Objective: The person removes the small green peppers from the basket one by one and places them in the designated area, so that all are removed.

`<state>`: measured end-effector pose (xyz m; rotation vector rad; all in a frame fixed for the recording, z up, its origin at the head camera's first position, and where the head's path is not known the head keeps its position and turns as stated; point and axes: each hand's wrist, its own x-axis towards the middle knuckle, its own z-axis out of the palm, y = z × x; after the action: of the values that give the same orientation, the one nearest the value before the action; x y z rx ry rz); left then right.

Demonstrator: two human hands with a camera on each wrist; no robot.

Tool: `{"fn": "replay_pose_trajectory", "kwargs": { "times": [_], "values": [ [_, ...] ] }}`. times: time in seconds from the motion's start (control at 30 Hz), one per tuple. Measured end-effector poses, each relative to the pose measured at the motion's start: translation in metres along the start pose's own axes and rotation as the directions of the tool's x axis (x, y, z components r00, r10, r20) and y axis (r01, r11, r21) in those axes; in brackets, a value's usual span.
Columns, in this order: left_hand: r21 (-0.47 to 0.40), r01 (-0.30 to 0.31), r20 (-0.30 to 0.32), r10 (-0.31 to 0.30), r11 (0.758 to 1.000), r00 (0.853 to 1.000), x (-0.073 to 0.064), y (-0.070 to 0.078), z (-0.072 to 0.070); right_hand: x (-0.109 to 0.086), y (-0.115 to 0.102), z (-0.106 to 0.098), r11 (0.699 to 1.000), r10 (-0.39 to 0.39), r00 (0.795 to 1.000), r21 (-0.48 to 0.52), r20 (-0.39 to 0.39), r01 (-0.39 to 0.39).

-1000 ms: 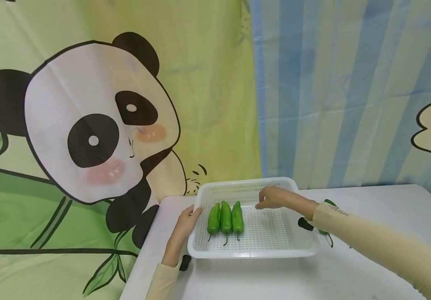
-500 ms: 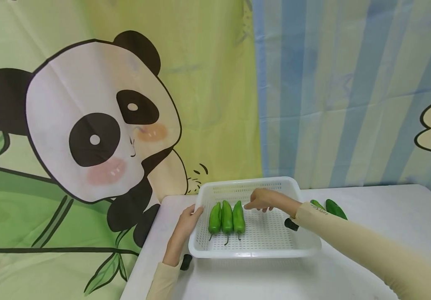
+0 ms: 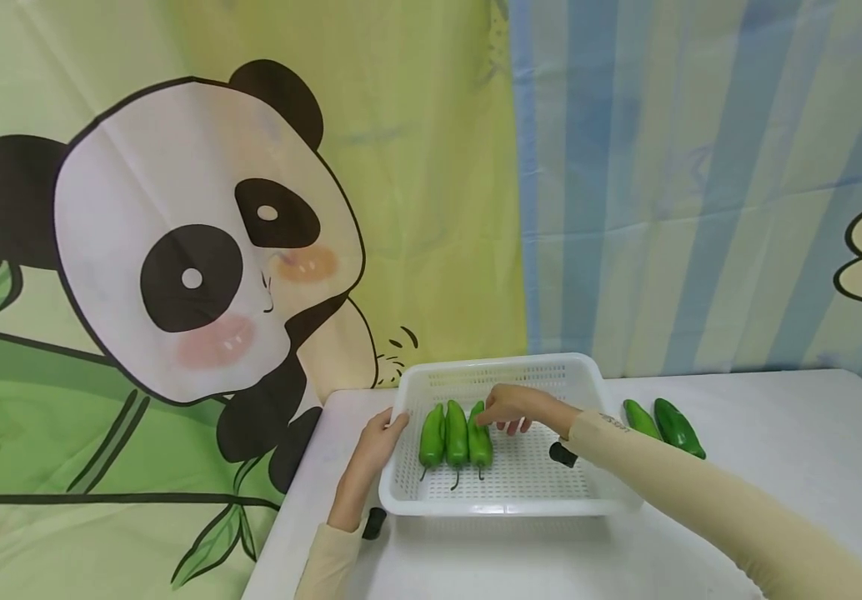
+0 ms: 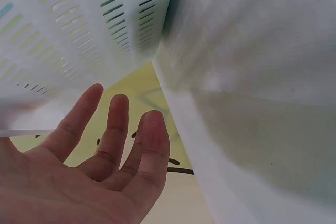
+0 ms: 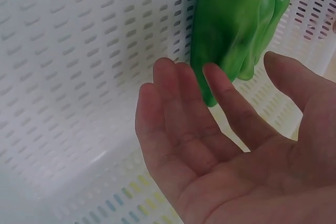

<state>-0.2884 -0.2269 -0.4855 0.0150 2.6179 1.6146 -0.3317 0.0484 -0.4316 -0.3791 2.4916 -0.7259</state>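
Note:
Three green chili peppers stand in a row in the left half of a white plastic basket [image 3: 506, 507]: a left one [image 3: 432, 440], a middle one [image 3: 457, 437] and a right one [image 3: 480, 448]. My left hand [image 3: 377, 442] holds the basket's left rim, thumb over it; in the left wrist view its fingers [image 4: 152, 137] extend loosely outside the perforated wall. Over the upper end of the right pepper is my right hand [image 3: 509, 406], fingers apart and thumb spread. In the right wrist view its index fingertip overlaps the pepper [image 5: 231, 19]; contact is unclear.
Two more green peppers lie on the white table [image 3: 776, 450] right of the basket, a lighter one [image 3: 639, 417] and a darker one [image 3: 679, 427], both close to the right sleeve. A panda-print curtain [image 3: 198, 250] and a striped curtain [image 3: 664, 183] hang behind.
My right hand has moved left inside the basket, from the open floor to the right pepper. Two peppers on the table have come out from behind the right arm. My left hand stays on the rim.

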Motion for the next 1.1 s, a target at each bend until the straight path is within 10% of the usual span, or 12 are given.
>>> {"fn": "replay_pose_trajectory", "kwargs": {
  "times": [0.6,1.1],
  "values": [
    [-0.026,-0.005,0.013,0.005,1.000,1.000,-0.002,0.001,0.000,0.017,-0.010,0.024,0.993,0.080,0.987,-0.075,-0.142,-0.091],
    [-0.015,-0.014,0.007,0.014,1.000,1.000,0.000,0.000,-0.001,0.010,-0.006,0.018,0.998,0.060,0.992,0.010,-0.108,-0.059]
  ]
}}
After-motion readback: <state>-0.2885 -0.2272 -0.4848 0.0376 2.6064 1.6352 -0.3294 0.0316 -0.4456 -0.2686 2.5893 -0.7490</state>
